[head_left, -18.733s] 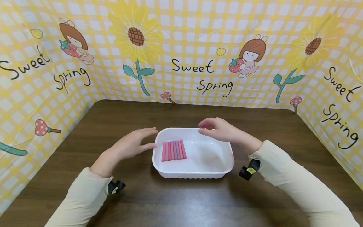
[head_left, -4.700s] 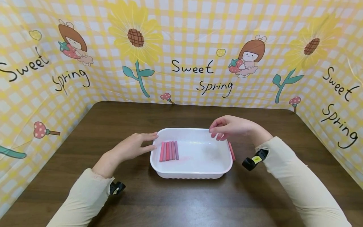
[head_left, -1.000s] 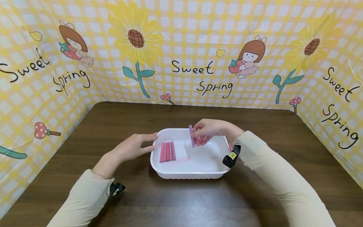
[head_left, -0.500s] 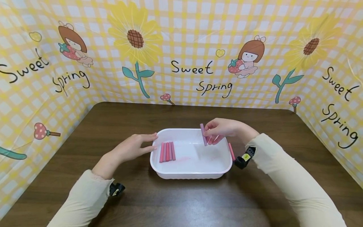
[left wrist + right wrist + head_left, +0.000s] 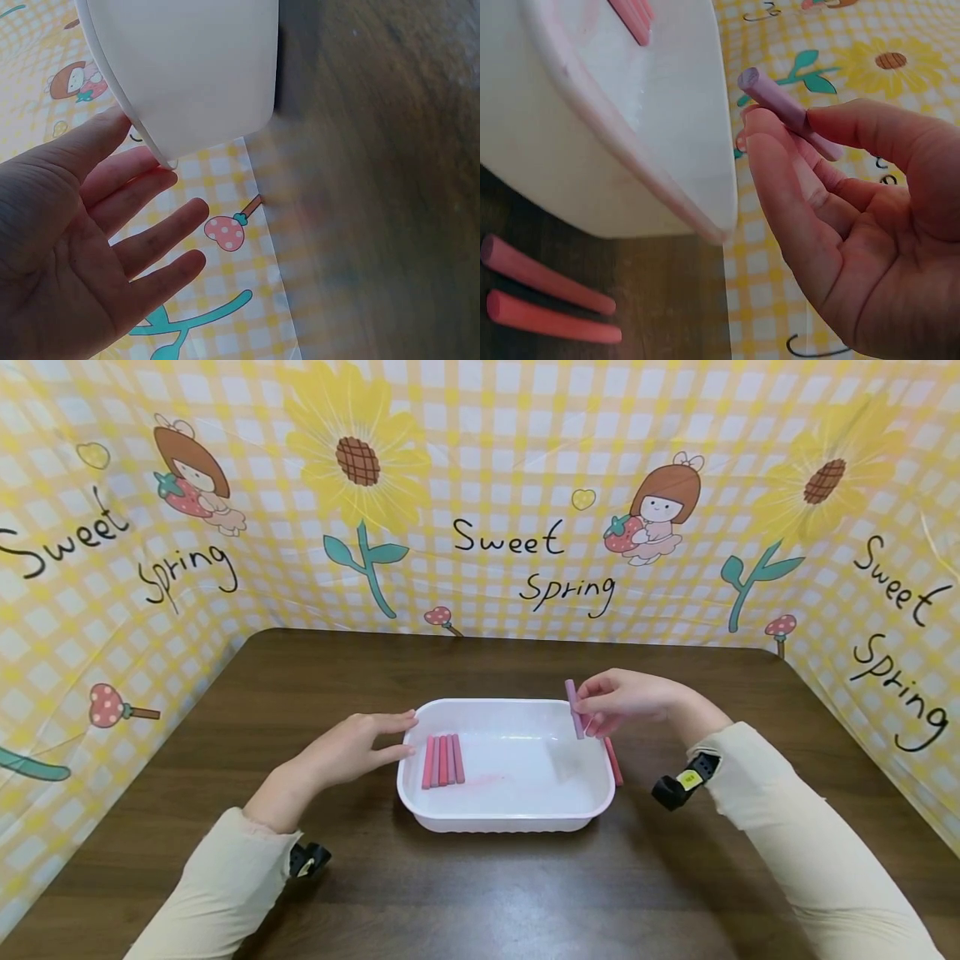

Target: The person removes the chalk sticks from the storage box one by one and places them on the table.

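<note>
My right hand point(image 5: 633, 697) pinches a purple chalk stick point(image 5: 574, 710) between thumb and fingers, over the back right corner of a white plastic box point(image 5: 510, 817). In the right wrist view the purple stick point(image 5: 787, 109) points out past the fingertips. Inside the box, at its left end, several pink and mauve chalk sticks point(image 5: 444, 762) lie side by side in a row. My left hand point(image 5: 341, 750) has its fingers stretched out, with fingertips at the box's left rim. The left wrist view shows its thumb and fingers point(image 5: 139, 244) by the rim, the lower fingers spread and holding nothing.
Two chalk sticks, one dusky pink point(image 5: 551, 277) and one coral point(image 5: 555, 319), lie on the dark wooden table point(image 5: 450, 893) against the box's right side. Pink dust marks the box floor. A checked, printed cloth point(image 5: 510, 468) surrounds the table's back and sides.
Over the last second my right hand has carried the purple stick rightward across the box. The row has shrunk since the oldest frame, and sticks now lie right of the box. The left hand stays put.
</note>
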A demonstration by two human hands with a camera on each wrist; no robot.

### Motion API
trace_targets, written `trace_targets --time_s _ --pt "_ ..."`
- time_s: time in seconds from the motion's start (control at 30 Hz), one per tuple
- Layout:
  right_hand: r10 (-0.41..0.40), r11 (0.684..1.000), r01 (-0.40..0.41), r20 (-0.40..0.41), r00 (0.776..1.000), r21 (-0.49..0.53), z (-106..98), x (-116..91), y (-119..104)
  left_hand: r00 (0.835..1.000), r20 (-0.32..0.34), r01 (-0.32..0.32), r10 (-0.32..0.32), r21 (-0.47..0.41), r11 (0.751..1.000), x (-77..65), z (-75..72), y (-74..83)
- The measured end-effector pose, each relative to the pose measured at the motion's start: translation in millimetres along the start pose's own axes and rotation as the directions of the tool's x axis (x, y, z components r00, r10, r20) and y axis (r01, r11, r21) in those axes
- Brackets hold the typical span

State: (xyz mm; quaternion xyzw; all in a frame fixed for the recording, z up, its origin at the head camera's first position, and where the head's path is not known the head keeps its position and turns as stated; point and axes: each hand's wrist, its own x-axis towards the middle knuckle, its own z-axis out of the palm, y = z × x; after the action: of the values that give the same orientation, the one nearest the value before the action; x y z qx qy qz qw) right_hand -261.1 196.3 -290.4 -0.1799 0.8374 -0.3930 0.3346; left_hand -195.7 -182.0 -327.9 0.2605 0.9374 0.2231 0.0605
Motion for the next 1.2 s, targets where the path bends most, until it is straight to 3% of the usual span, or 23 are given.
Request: trace_targets --time_s 0.23,0.67,0.87,1.2 --pt "-0.017 1.0 0.018 -0.029 0.999 0.02 -10 -12 14 1.0 -0.004 -0.004 0.004 -0.003 1.0 -0.1 -0.1 -0.1" --pt "0.047 0.991 -0.04 -0.049 0.998 0.129 -16 -28 45 1.0 -0.002 0.007 -0.007 -0.008 1.0 -0.8 -0.4 0.7" --pt "0.073 0.984 -0.066 -0.039 0.997 0.167 -14 -30 58 1.0 -0.002 0.008 -0.008 -0.012 1.0 -1.2 -0.3 0.4" --pt "0.14 0.98 -0.135 -0.025 0.99 0.144 -7 -25 78 1.0 -0.002 0.007 -0.007 -0.014 1.0 -0.8 1.0 -1.0"
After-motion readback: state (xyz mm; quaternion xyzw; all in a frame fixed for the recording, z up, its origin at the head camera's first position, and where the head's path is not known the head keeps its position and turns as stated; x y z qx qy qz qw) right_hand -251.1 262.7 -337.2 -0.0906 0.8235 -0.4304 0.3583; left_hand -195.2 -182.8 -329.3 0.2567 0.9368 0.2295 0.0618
